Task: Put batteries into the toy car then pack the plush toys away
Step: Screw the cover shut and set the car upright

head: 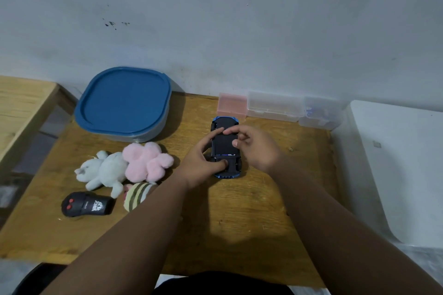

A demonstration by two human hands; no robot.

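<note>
Left hand [201,163] curled round car [224,145], thumb pressing black plastic underside. Right hand [256,147] half-curled, fingertips [226,131] on same underside. Fluffy plush toys [148,160] at car's 9 o'clock, on wooden worktop [239,218].

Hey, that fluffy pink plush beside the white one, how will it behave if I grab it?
The pink plush looks soft and fluffy, so it will probably squash and flop, and feel light. Lying flat with rounded lobes, it seems unlikely to roll.
</note>
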